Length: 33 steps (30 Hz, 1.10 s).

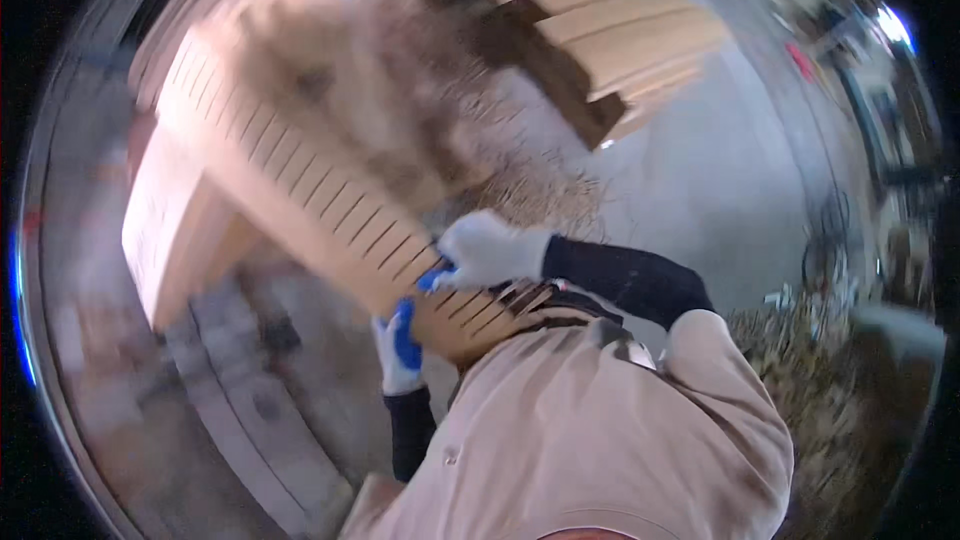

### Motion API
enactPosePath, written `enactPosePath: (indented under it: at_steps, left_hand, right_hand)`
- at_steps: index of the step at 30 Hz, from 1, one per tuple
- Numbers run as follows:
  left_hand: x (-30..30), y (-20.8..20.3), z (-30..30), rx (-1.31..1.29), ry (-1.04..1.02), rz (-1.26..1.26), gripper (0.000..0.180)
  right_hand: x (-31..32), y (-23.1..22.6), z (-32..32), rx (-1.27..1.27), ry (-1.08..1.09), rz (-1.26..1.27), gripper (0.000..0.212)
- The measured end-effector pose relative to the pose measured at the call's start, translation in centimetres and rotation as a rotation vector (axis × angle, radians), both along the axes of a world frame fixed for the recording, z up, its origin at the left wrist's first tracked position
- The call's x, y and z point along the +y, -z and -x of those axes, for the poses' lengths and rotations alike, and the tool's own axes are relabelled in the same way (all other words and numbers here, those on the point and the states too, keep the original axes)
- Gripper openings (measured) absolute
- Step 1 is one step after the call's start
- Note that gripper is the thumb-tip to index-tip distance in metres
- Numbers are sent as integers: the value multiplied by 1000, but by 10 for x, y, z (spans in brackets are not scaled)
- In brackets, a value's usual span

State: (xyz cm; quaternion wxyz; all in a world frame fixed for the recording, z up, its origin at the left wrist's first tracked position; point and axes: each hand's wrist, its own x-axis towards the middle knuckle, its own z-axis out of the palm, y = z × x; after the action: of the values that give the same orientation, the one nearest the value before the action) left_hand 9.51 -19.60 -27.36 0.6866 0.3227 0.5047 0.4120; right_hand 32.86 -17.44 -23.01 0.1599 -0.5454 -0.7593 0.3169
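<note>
A long pale wooden board (318,195) with a row of evenly spaced dark slots runs from my waist toward the far left. My left hand (400,348), in a white glove with blue coating, grips its left edge near the close end. On the opposite edge, my right hand (490,252) is closed in a matching glove, its fingertips curled over the slots. The board's near end meets the front of my beige jacket. At the far end, a broad light wooden panel (165,225) angles downward; motion blur hides how it joins the board.
Stacked light boards (640,30) lie at the upper right beside a dark brown beam (560,70). Wood scraps (540,200) litter the grey floor beyond my right hand. Another scrap pile (800,390) is at the lower right, and long rails (255,410) run along the left.
</note>
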Motion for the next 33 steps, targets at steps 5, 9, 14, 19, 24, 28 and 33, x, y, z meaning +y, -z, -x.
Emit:
enactPosePath:
  at_steps: [5, 9, 14, 19, 24, 28, 33]
  left_hand:
    - [-8, -31, -14, 90, 75, -99, 38]
    - [-8, -32, -10, 129, 57, -76, 41]
    - [-7, -31, -10, 84, 66, -42, 40]
    - [-7, -25, -6, 77, 104, 11, 40]
    - [1, -15, 6, 28, 157, 19, 48]
    - [3, 19, 28, -262, 21, 66, 65]
    - [-14, 27, 36, -274, -17, 9, 75]
  right_hand:
    - [9, -10, -1, -43, -85, 104, 57]
    - [25, -13, -17, -149, -273, 191, 53]
    - [41, 1, -24, -126, -449, 268, 49]
    - [56, -23, -20, -40, -460, 505, 38]
    - [62, -4, -17, 345, -564, 573, 36]
    - [69, -2, -4, 359, -546, 864, 39]
    - [15, 33, 14, 871, -134, 951, 30]
